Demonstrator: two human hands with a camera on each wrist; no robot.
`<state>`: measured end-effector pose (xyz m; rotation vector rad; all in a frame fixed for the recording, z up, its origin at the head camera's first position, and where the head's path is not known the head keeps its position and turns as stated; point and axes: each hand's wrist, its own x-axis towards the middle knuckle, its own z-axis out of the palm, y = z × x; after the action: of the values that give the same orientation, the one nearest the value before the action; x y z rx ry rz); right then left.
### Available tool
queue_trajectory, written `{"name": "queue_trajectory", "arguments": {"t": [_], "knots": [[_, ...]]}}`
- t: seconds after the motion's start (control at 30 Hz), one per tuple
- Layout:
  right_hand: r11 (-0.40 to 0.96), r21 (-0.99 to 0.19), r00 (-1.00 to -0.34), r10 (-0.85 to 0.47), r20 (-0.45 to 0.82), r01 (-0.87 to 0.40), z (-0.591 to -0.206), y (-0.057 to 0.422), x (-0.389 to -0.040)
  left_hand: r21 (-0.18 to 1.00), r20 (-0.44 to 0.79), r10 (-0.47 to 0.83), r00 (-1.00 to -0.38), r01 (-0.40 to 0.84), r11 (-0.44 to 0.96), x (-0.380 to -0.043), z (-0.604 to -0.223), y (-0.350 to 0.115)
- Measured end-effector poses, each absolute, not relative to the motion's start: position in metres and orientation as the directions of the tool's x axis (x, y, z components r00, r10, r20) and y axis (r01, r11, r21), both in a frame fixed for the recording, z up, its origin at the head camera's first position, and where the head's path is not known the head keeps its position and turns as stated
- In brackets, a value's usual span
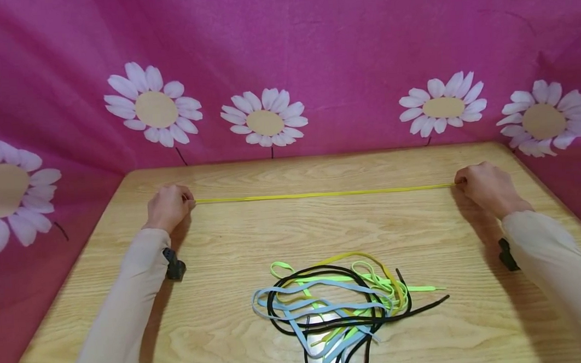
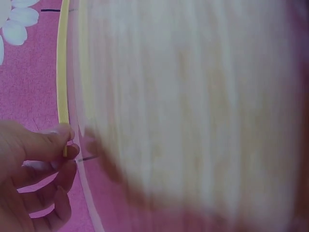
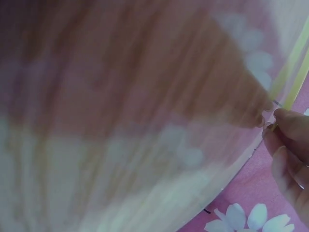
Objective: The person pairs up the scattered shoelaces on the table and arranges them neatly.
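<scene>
A yellow shoelace (image 1: 321,194) stretches in a straight line across the far part of the wooden table. My left hand (image 1: 170,207) pinches its left end between thumb and forefinger; in the left wrist view the lace's tip pokes out below the thumb (image 2: 53,140). At the other end, my right hand (image 1: 488,187) pinches the lace between thumb and fingertips, seen also in the right wrist view (image 3: 289,140). Nearer to me lies a tangled pile of shoelaces: black (image 1: 323,329), light blue (image 1: 297,311), neon green (image 1: 424,288) and darker yellow (image 1: 355,254).
The wooden table (image 1: 225,245) has its back edge against a pink cloth (image 1: 342,47) printed with large white daisies, which also hangs along both sides. Small black devices sit at the left wrist (image 1: 174,265) and right wrist (image 1: 508,255). Light reflects off the table under the pile.
</scene>
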<state>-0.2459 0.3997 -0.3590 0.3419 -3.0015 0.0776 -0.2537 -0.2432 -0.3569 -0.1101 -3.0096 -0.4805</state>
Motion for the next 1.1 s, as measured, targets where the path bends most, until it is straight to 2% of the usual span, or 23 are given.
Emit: {"name": "queue_trajectory", "arguments": {"t": [0.53,1.1], "knots": [[0.987,-0.023,-0.981,-0.154,0.116,-0.157,-0.360,0.392,-0.254,0.285,0.090,0.043,-0.995,0.067,0.956,-0.263,-0.351,-0.241],[0.989,0.003,-0.985,-0.146,0.089,-0.147,-0.357,0.387,-0.255,0.256,0.089,0.051,-0.995,0.073,0.964,-0.266,-0.356,-0.241]]}}
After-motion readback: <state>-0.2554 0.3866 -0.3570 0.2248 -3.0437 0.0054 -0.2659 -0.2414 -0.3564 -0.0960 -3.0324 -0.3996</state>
